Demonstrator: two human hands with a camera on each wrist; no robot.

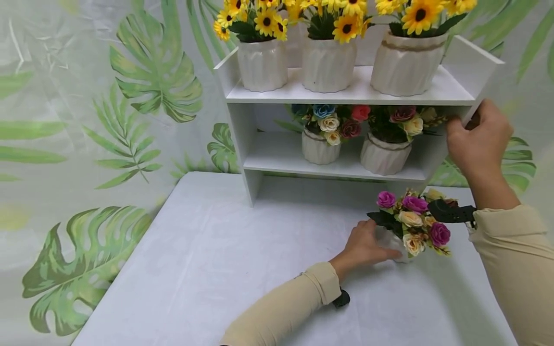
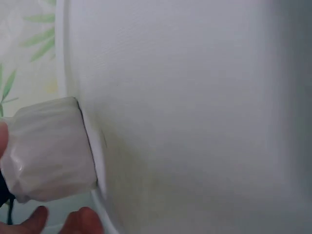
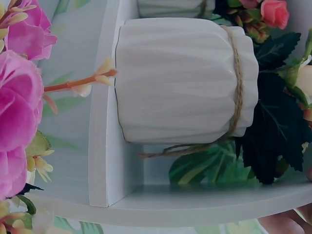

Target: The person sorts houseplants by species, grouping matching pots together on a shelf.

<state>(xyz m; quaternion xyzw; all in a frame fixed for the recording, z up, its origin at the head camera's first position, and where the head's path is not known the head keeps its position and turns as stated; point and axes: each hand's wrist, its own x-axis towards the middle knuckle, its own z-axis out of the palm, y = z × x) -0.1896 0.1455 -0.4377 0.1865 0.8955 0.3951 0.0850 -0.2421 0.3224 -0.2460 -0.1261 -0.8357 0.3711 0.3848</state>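
Observation:
On the table's right part stands a white pot [image 1: 403, 250] with purple and cream artificial flowers [image 1: 411, 218]. My left hand [image 1: 365, 245] is at its near left side. The thumb is against the pot, while the other fingertips [image 2: 84, 220] show beside it with a small gap in the left wrist view. My right hand [image 1: 482, 139] grips the right side panel of a white two-tier shelf [image 1: 281, 170], thumb on the inner side. The right wrist view shows a twine-tied white pot [image 3: 178, 80] on the shelf, near the right hand's fingers [image 3: 282, 223].
Several white pots of yellow sunflowers [image 1: 420, 14] line the upper tier. On the lower tier are a pot of mixed roses [image 1: 320, 146] and another pot [image 1: 385, 154] to its right. A white cloth covers the table [image 1: 195, 269]; leaf-printed fabric [image 1: 143, 62] hangs behind.

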